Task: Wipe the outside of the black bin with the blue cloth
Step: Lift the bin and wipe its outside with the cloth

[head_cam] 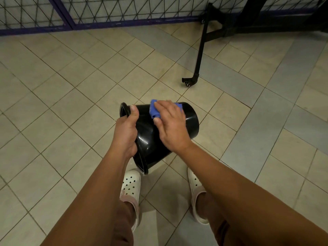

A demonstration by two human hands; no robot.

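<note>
Wiping looks mid-step: left grip (126, 132) clenched on the rim of the black bin (191, 121), held tipped sideways over the floor (71, 103), right grip (170, 125) flat, pressing the blue cloth (153, 109) on its upper wall, so next I'd guess rotate the bin to reach the other sides
</note>
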